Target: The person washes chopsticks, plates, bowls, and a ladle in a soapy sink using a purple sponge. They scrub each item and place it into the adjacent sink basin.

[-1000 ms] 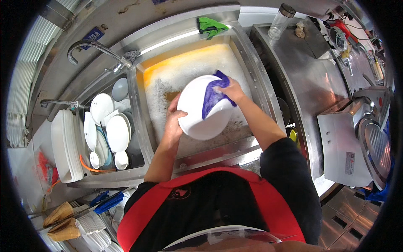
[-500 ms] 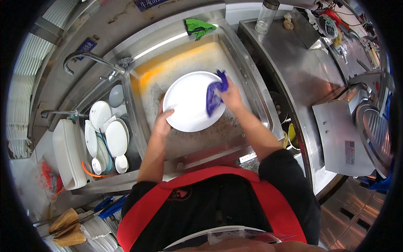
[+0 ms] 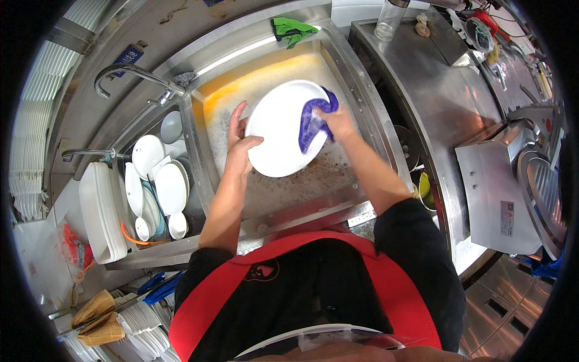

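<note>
A large white plate (image 3: 274, 130) is held tilted above the soapy water of a steel sink (image 3: 362, 120). My left hand (image 3: 240, 142) grips its left rim, the thumb on the face and the fingers partly behind. Against the right part of the plate, my right hand (image 3: 338, 122) presses a wet purple cloth (image 3: 310, 123); its fingers are partly hidden and slightly blurred. A green cloth (image 3: 292, 30) lies over the sink's far edge.
White plates and bowls (image 3: 172, 187) stand in the left basin beside stacked white trays (image 3: 102, 211). A curved faucet (image 3: 136, 71) rises at the far left. Right of the sink are a steel counter (image 3: 422, 84), a glass jar (image 3: 389, 21) and a steel machine (image 3: 500, 199).
The plate has tilted more steeply and shifted slightly up and right. My left fingers have spread at its rim. The purple cloth has moved a little with my right hand.
</note>
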A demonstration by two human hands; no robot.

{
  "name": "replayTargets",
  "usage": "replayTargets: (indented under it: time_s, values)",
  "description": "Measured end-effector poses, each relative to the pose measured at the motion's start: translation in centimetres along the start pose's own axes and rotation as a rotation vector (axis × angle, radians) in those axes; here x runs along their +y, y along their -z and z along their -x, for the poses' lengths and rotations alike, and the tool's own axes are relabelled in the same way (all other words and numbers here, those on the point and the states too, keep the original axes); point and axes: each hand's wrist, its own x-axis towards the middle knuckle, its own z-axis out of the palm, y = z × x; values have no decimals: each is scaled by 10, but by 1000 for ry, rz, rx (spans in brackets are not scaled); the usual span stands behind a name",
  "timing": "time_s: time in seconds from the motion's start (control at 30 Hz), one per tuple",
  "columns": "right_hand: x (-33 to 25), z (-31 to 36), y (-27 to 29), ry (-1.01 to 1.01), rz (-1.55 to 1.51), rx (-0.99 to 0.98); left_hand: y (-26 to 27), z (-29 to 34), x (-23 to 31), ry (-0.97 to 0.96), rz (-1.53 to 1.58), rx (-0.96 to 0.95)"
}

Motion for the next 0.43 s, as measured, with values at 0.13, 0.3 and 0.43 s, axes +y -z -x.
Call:
replayTargets:
  time_s: [0.13,0.3,0.43]
  values:
    - [76,18,-15,-451,-344,-127,-6,-1,-22,-145,7,173]
    - [144,10,-16,-463,191,-321,9,-9,-41,-240,-195,241]
    - [156,-22,13,-34,747,-136,32,-11,-36,-63,283,342]
